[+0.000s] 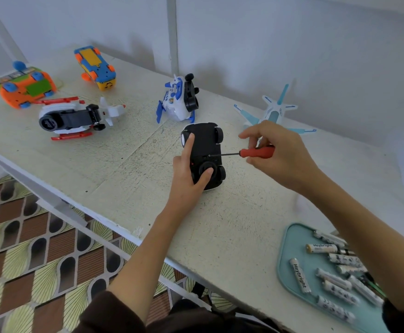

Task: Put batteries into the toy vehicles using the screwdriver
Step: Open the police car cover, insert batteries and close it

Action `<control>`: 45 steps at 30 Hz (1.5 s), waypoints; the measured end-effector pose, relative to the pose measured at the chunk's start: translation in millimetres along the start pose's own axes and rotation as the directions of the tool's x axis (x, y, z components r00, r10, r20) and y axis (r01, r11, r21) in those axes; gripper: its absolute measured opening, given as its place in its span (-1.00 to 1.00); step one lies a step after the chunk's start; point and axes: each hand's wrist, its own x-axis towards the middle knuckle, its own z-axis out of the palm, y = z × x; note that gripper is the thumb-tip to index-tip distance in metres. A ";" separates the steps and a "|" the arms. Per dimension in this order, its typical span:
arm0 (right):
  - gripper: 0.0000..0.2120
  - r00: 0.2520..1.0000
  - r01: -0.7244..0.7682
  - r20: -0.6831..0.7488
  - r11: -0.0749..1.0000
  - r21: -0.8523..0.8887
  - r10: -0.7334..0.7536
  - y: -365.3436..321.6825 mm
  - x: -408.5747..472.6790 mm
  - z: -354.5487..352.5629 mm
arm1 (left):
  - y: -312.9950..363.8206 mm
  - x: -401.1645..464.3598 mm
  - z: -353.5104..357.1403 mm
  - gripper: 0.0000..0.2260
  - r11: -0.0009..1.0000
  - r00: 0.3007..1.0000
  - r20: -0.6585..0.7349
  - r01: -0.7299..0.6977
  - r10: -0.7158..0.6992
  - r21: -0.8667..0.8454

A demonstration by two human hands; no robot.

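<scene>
- Toy car [207, 140] lies upside down mid-table, nearer the far edge
- Left hand [191, 174] grips its near end, index finger stretched along its side
- Right hand [277, 155] pinches the red screwdriver [256, 152], tip on the car's underside

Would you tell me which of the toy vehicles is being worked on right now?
The black car, upside down, held by the left hand; the screwdriver tip touches its underside.

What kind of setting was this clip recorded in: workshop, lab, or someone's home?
Most likely a room in a home, not a workshop. A worn white table stands against a plain wall, over a patterned floor covering. On it lie plastic toys, such as a toy helicopter, and a tray of loose batteries.
</scene>
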 end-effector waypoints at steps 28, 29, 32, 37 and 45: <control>-0.69 0.970 -0.222 0.092 0.974 -0.048 0.225 -0.4 6.9 -0.1 | -0.3 0.6 -0.2 -0.36 0.999 0.999 0.022 0.043 -0.043 0.002; -0.72 0.983 -0.170 0.053 0.979 -0.108 0.177 1.3 7.3 0.1 | 0.1 0.7 0.0 -0.36 0.999 0.999 0.020 0.041 -0.041 0.009; -0.86 0.999 -0.033 0.034 0.999 -0.037 0.035 -0.6 6.9 -4.3 | 0.5 1.1 0.1 -0.38 0.999 0.999 0.008 0.037 -0.037 0.027; -0.69 0.989 -0.087 0.124 0.996 0.019 0.084 -3.2 8.5 -6.4 | 0.6 0.2 0.2 -0.38 0.999 0.999 0.011 0.031 -0.031 0.017; -0.64 0.987 0.010 0.163 1.000 -0.002 -0.009 2.3 8.1 -8.2 | 0.0 1.5 0.8 -0.35 0.999 0.999 0.011 0.045 -0.045 -0.017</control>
